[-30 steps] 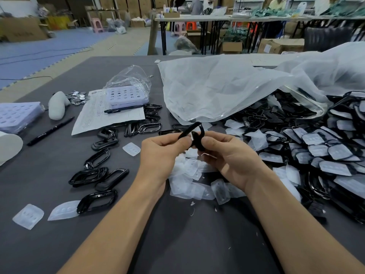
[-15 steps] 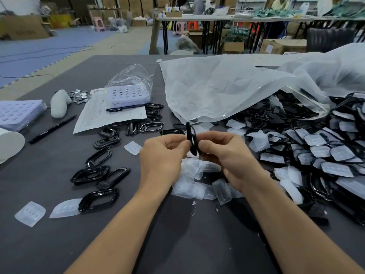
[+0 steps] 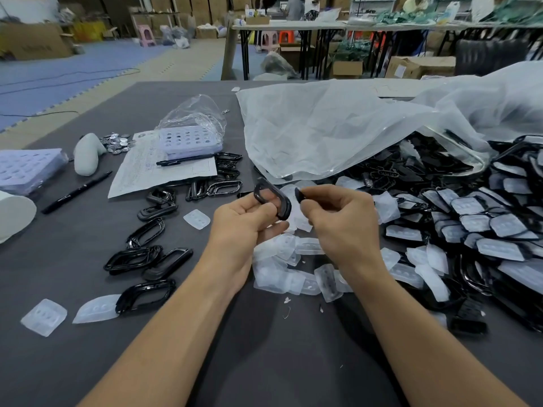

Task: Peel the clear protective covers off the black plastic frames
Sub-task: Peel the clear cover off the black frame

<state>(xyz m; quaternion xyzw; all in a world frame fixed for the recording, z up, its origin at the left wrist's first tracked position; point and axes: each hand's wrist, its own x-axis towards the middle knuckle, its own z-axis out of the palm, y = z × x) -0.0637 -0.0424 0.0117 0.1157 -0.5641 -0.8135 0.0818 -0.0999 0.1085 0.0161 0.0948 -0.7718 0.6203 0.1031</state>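
My left hand [image 3: 244, 221] grips a black oval plastic frame [image 3: 274, 199] above the middle of the grey table [image 3: 88, 362]. My right hand [image 3: 340, 221] is just to its right and pinches a small dark piece [image 3: 299, 194], held apart from the frame. Beneath both hands lies a heap of loose clear covers [image 3: 293, 259]. Several bare black frames [image 3: 147, 257] lie to the left. A big pile of covered frames [image 3: 484, 227] fills the right side.
A large clear plastic bag [image 3: 323, 127] drapes over the back of the pile. At the left are a printed sheet [image 3: 138, 171] with a pen, lilac trays [image 3: 191, 141], coins [image 3: 116, 142], a black marker [image 3: 76, 192] and two loose covers [image 3: 44, 317].
The hands were together on one frame and have now drawn apart. The frame stays in my left hand, turned flatter; my right hand has come away holding a small dark piece.
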